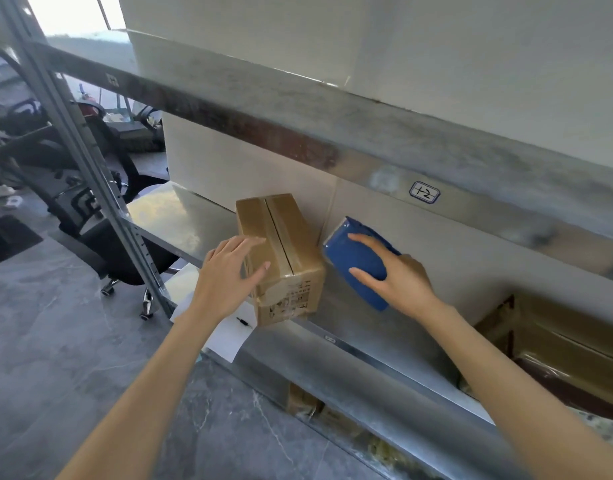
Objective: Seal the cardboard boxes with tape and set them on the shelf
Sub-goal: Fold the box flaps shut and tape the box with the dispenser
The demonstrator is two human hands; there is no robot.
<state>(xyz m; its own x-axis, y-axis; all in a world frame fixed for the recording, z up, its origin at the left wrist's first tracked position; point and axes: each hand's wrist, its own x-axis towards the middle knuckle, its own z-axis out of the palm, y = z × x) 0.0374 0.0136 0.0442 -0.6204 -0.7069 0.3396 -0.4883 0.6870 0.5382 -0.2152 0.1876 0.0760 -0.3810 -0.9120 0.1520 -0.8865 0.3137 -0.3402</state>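
Note:
A small brown cardboard box [291, 244] stands on the metal shelf [173, 216], clear tape running along its top seam and down its front face. My left hand [229, 271] lies against the box's left side, fingers straight and thumb near the front corner. To the right of the box, my right hand [398, 275] grips a blue tape dispenser [357, 261], fingers curled over its top and side. The dispenser sits low over the shelf, a small gap from the box.
Large white cartons [249, 161] fill the back of the shelf behind the box. The upper shelf beam [367, 133] carries a handwritten label [424, 192]. More brown boxes [558, 348] lie lower right. A white sheet [225, 334] hangs below the shelf edge. Office chairs [100, 209] stand left.

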